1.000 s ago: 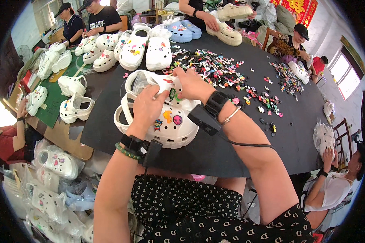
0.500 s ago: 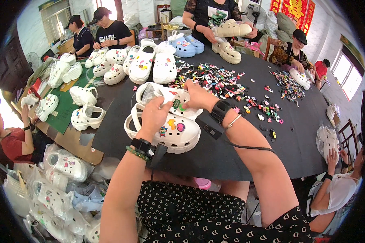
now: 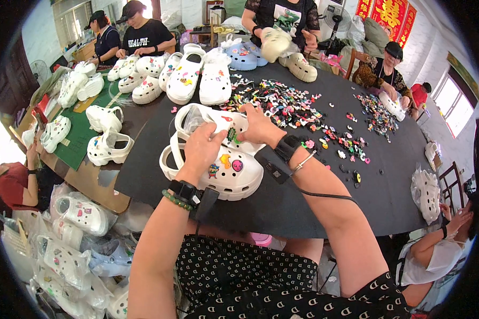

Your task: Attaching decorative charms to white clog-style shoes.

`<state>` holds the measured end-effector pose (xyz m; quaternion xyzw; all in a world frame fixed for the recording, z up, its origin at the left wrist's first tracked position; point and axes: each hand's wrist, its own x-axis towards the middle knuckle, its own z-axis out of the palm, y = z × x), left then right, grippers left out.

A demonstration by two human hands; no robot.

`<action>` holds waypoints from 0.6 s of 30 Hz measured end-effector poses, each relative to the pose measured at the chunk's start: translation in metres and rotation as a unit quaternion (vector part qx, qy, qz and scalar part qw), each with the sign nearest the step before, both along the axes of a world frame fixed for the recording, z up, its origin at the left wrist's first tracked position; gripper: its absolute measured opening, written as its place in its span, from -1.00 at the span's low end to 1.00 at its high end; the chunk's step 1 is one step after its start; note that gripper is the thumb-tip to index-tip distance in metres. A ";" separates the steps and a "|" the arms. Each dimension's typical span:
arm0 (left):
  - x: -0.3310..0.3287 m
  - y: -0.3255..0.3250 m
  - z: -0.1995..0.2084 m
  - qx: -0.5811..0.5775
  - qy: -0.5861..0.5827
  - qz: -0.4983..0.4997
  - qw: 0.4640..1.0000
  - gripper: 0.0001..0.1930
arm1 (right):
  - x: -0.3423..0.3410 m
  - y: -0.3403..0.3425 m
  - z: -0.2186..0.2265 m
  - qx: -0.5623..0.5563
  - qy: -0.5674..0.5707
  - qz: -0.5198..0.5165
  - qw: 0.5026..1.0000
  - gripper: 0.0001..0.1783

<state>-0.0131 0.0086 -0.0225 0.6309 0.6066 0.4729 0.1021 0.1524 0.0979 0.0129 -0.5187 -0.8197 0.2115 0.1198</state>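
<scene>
Since the earlier frame, the cream foam clog [image 3: 276, 44] well beyond my hands has swung into a blur, and a co-worker's other hand [image 3: 309, 41] has come off it; my own pair has barely shifted. My left hand [image 3: 201, 149] grips the instep of a white, rounded foam clog with a heel strap [image 3: 239, 122]; I'd keep that side braced and steady. The clog sits between my hands over the black tabletop [image 3: 292, 212], just beyond a second white clog with orange and pink charms [image 3: 234, 181]. My right hand [image 3: 258, 127] closes around its toe end, thumb by a spiky green charm [image 3: 232, 134], fingertips hidden. I'd press squarely there and check it sits flush. The clog's long axis runs left to right: strap left, toe pointing right and slightly toward the wearer.
</scene>
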 end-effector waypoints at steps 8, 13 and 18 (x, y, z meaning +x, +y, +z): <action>-0.001 0.004 -0.006 0.012 0.009 0.009 1.000 -0.62 | 0.015 0.015 -0.011 -0.019 0.068 0.054 0.996 -0.09; 0.001 0.002 -0.003 0.010 0.003 0.017 1.000 -0.62 | 0.034 0.020 -0.010 -0.097 0.120 0.107 0.982 -0.06; 0.000 0.001 -0.004 0.005 0.012 0.018 1.000 -0.64 | 0.037 0.020 -0.006 -0.162 0.137 0.103 0.972 -0.05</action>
